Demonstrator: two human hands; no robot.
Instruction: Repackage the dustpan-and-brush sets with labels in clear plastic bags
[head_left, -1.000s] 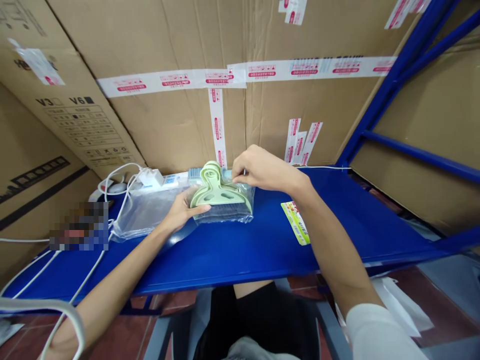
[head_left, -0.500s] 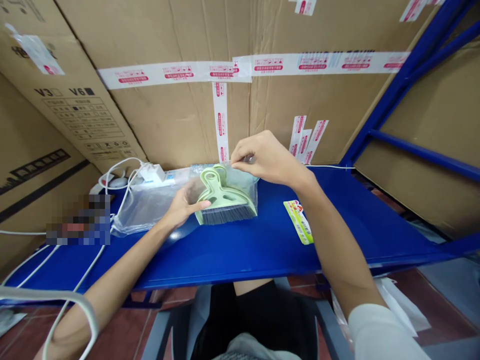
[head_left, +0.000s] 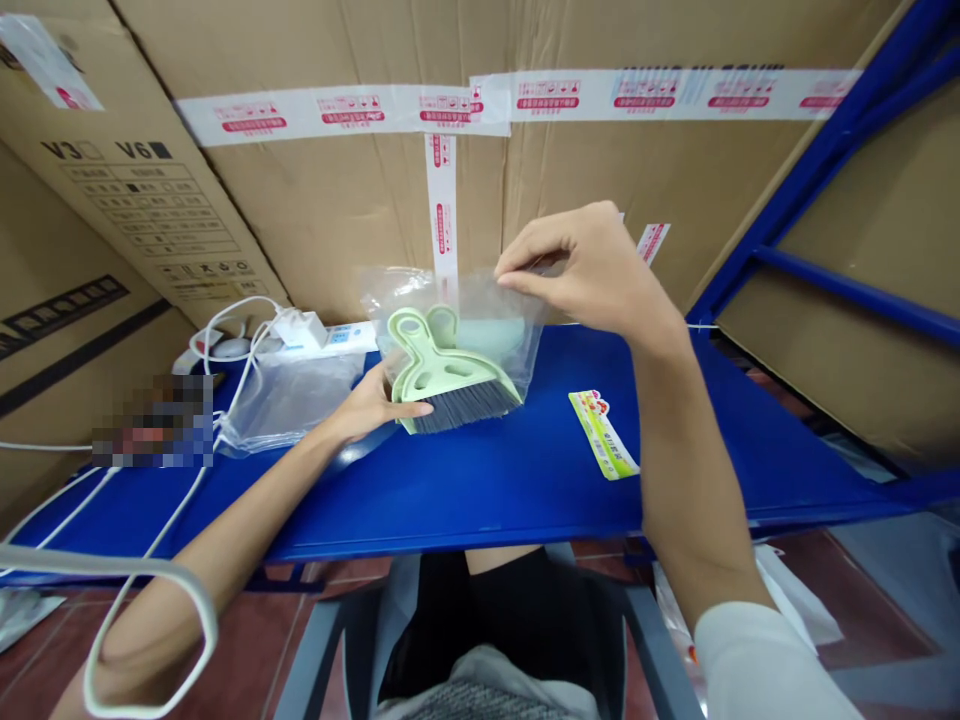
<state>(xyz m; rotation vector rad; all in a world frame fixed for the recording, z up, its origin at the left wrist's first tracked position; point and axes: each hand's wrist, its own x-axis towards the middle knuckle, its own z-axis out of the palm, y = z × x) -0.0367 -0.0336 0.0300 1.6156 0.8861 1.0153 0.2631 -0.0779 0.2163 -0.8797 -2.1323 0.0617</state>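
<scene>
A pale green hand brush with dark grey bristles lies against a matching dustpan, both inside a clear plastic bag. My left hand grips the lower left side of the set, thumb across the front by the bristles. The bag's upper edge is pinched between the thumb and fingers of my right hand, which is raised at the upper right. Between the hands the film stands up, its left top corner loose. On the blue surface below my right hand lies a yellow-green printed card.
Flat clear plastic bags lie at the left of the blue table, beside a white power strip with plugs and cables. A white cable loops over my left forearm. Cardboard boxes stand behind; a blue metal frame is at right.
My right hand has moved up and to the right, pulling the bag's top edge with it. The bag stands taller and wider; brush and dustpan have tilted slightly in my left hand.
</scene>
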